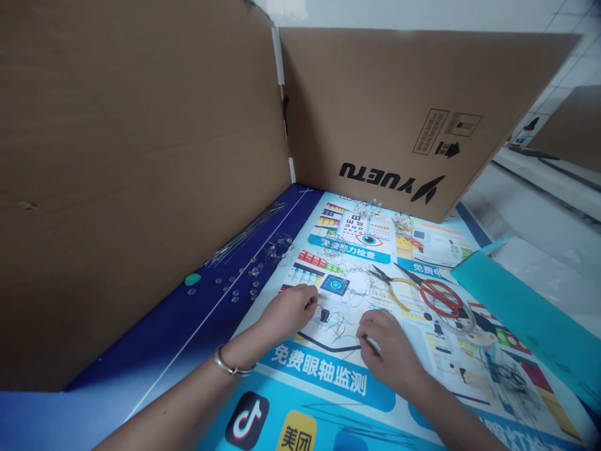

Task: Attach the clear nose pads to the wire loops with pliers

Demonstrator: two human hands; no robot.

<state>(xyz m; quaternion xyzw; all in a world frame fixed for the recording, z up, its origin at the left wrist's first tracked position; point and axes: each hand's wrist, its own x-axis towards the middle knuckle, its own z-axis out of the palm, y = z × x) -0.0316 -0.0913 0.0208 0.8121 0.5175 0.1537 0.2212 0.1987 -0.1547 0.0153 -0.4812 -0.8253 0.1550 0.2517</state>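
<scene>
My left hand (292, 308) is closed, its fingers curled over the printed sheet; a silver bangle circles that wrist. To its right my right hand (387, 346) is closed too, thumb against the fingers. Thin looped wire (337, 326) lies between the two hands, very near the fingertips. Whatever either hand pinches is too fine or hidden to make out. Just beyond them is a loose ring of beaded wire (359, 285). Yellow-handled pliers (397, 289) and red-handled scissors (441, 297) rest beyond my right hand.
Clear beads (235, 292) and a green disc (192, 279) lie left on the blue surface, below straight wires (246, 235). Cardboard panels (141, 156) wall the left and back. A teal box (526, 319) stands right, near dark wire coils (514, 379). More wires (357, 426) lie in front.
</scene>
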